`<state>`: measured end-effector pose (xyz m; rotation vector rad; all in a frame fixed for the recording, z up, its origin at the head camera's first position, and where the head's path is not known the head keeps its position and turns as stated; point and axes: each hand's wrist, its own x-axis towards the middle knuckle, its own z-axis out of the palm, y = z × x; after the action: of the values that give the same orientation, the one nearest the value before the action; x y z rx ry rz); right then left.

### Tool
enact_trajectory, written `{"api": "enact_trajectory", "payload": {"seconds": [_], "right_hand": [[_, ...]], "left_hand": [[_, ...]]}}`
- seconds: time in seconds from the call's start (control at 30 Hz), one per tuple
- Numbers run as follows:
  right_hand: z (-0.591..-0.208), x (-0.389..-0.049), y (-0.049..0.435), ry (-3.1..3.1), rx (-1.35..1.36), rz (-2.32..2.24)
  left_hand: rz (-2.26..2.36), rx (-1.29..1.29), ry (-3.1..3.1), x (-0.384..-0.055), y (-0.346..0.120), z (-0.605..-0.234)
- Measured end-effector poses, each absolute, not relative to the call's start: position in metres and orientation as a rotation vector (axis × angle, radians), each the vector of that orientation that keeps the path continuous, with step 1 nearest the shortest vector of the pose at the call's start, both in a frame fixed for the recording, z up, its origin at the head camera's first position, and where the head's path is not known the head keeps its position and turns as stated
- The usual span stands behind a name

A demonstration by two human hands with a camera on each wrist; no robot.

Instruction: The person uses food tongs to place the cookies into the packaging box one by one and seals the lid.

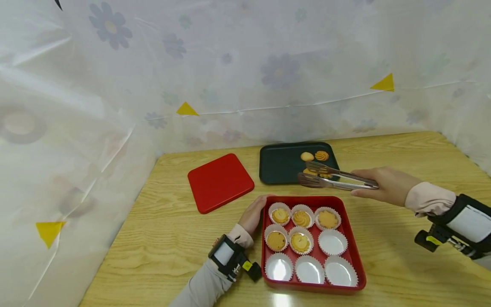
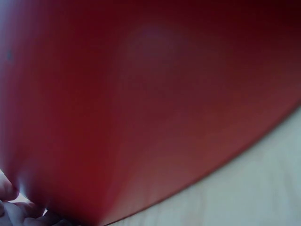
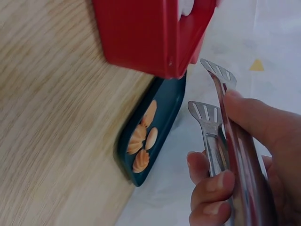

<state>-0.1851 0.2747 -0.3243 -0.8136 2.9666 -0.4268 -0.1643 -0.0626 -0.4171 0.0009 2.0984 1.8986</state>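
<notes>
My right hand (image 1: 387, 185) holds a pair of metal tongs (image 3: 242, 155), thumb on one arm and fingers on the other. The slotted tips stand apart with nothing between them; in the head view they overlap the front right of a dark green tray (image 1: 278, 164). Several cookies (image 3: 136, 139) lie on that tray, some partly hidden by the tongs in the head view. My left hand (image 1: 253, 215) grips the back left corner of a red square box (image 1: 352, 230). Inside are white paper cups; several hold cookies (image 1: 301, 218), and others (image 1: 333, 242) are empty.
A red lid (image 1: 220, 183) lies flat on the wooden table (image 1: 153, 238), left of the tray. A flowered white sheet (image 1: 238, 64) with yellow triangles hangs behind the table and at its sides. The box's side wall fills most of the left wrist view.
</notes>
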Motion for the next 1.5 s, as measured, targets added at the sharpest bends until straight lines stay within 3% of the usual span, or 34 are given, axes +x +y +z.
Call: {"api": "enact_trajectory", "payload": {"seconds": [0.53,1.5], "right_hand": [[-0.339,-0.219,0.276,2.982,-0.768,-0.262],[-0.345,-0.231,0.270,2.964,-0.794,-0.226]], "left_hand": [[1.903,0.023,2.102,-0.165,-0.063,-0.418],[1.913,0.043,2.090,-0.166,-0.063,-0.419]]}}
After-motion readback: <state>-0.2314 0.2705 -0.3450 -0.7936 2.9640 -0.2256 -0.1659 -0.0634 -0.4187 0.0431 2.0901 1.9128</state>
